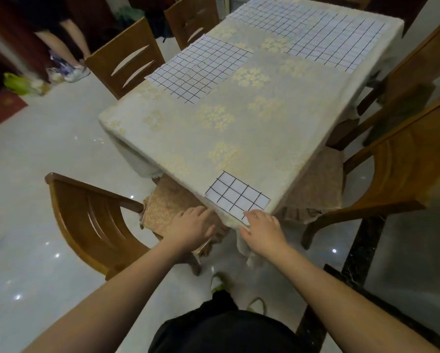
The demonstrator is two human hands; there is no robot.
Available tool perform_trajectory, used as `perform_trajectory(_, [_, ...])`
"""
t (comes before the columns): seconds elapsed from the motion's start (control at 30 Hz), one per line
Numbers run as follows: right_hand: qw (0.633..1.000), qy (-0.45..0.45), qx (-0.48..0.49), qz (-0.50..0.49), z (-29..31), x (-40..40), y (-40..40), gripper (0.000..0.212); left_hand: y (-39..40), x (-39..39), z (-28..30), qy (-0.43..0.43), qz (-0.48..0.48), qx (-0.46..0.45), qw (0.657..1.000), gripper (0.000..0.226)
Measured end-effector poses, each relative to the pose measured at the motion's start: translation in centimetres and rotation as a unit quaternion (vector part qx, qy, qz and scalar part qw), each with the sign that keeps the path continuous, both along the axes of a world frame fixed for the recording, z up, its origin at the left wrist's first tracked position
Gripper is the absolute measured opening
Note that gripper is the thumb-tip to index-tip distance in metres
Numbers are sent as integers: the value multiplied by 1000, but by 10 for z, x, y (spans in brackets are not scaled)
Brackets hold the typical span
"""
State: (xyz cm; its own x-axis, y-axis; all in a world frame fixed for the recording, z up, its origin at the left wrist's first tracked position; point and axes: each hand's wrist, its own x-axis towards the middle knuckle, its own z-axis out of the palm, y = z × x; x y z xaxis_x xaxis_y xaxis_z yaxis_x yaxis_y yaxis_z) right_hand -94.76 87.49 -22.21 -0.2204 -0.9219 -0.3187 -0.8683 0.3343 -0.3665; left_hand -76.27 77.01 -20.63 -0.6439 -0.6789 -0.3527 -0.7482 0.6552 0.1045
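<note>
Cream tablecloth point(188, 138) corner — right hand point(262, 233) pinching it (fingertips point(249, 213) on grid paper point(236, 196)), left hand point(191, 225) relaxed alongside.

The light is dim and even, with small bright glints on the glossy floor point(48, 154). Chairs point(405, 159) at the edges bend and smear.

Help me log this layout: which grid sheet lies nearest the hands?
The small sheet at the table's near corner: the right hand is at its edge, while the two larger sheets lie farther up the table.
</note>
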Motion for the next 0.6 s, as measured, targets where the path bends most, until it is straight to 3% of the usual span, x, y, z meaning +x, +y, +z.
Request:
perform_trajectory(0.4, [996,33,51,69,31,94,-18,51,21,97,30,-39,54,32,997,60])
perform_trajectory(0.6, [991,75,23,112,50,191,-35,52,32,185,66,1,82,-22,996,58])
